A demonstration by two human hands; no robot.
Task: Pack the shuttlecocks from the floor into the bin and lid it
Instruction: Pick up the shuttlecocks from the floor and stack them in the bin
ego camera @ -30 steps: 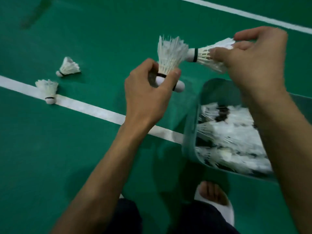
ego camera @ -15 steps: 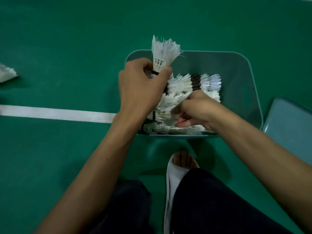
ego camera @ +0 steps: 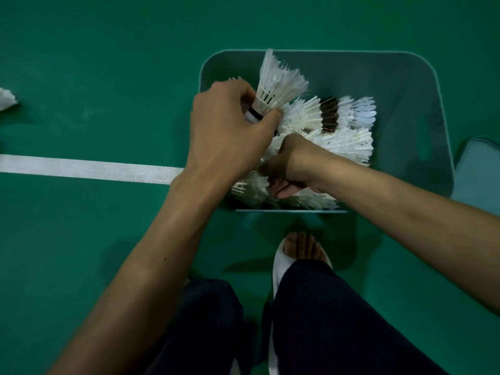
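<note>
A translucent grey-green bin stands on the green floor, holding several white feather shuttlecocks. My left hand pinches one shuttlecock by its black-banded cork, feathers pointing up, over the bin's left side. My right hand is down inside the bin among the shuttlecocks. Its fingers are curled under, and whether they hold anything is hidden. Another shuttlecock lies on the floor at the left edge of the view.
The bin's lid lies on the floor just right of the bin. A white court line runs from the left up to the bin. My foot in a white slipper and dark trouser legs are just in front of the bin.
My right hand carried its shuttlecock down into the bin and stays there. My left hand brought its shuttlecock over the bin's left side. My view swung onto the bin.
</note>
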